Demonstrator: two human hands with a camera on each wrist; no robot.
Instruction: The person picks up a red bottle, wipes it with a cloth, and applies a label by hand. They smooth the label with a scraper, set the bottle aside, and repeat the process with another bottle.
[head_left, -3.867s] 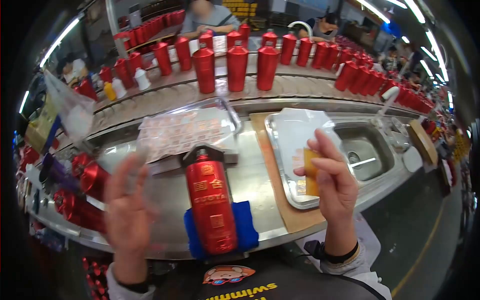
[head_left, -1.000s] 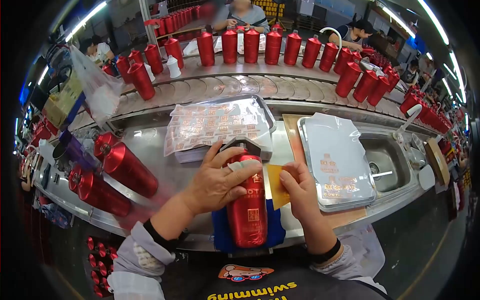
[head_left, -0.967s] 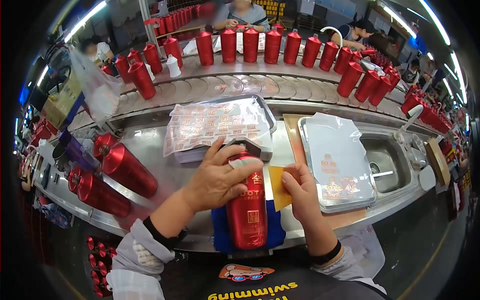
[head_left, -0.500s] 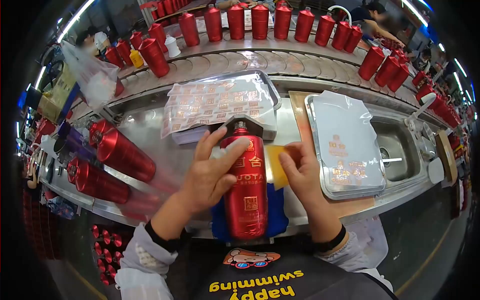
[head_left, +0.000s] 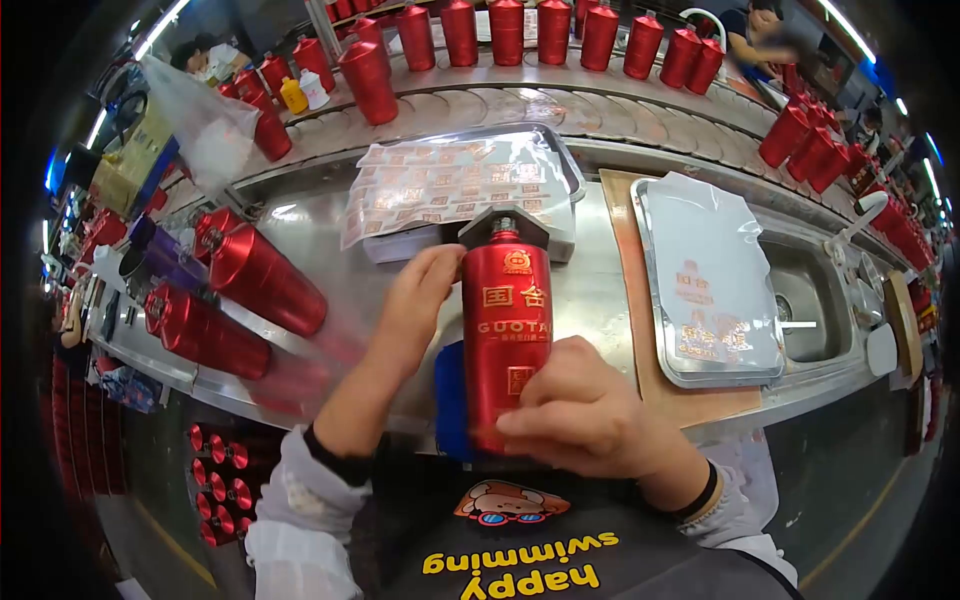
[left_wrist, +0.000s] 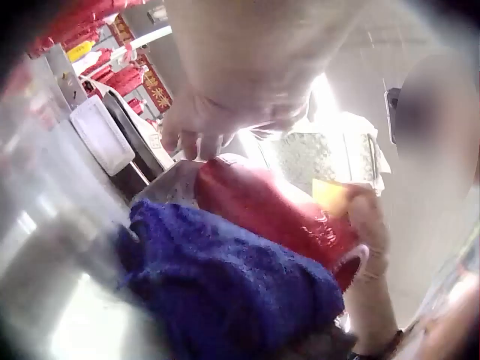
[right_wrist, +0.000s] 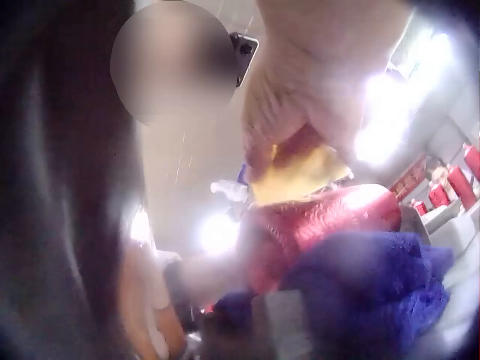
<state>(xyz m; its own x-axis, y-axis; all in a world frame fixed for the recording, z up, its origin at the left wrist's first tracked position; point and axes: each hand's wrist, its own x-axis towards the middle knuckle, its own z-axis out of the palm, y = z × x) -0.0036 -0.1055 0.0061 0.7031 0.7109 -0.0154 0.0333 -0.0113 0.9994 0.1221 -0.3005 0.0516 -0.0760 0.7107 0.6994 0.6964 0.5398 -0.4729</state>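
Observation:
A red bottle (head_left: 505,300) with gold lettering lies neck away on a blue cloth (head_left: 452,400), its top at a dark angular holder (head_left: 482,230). My left hand (head_left: 415,300) has its fingers extended along the bottle's upper left side; the left wrist view shows those fingers (left_wrist: 196,142) by the bottle's far end. Over the lower right of the bottle is my right hand (head_left: 590,415), which pinches a yellow card (right_wrist: 300,180) against or just above the red surface. In the head view that card is hidden by the hand.
Behind the bottle, printed sheets (head_left: 440,190) cover a tray. To the right, a metal tray (head_left: 660,360) with a white printed sheet stands beside a sink (head_left: 815,300). Several red bottles (head_left: 265,280) lean at the left; more line the conveyor (head_left: 500,110). People sit beyond.
My left hand has moved off the bottle's face to its upper left side. My right hand, with the yellow card, has come from beside the bottle down over its lower part.

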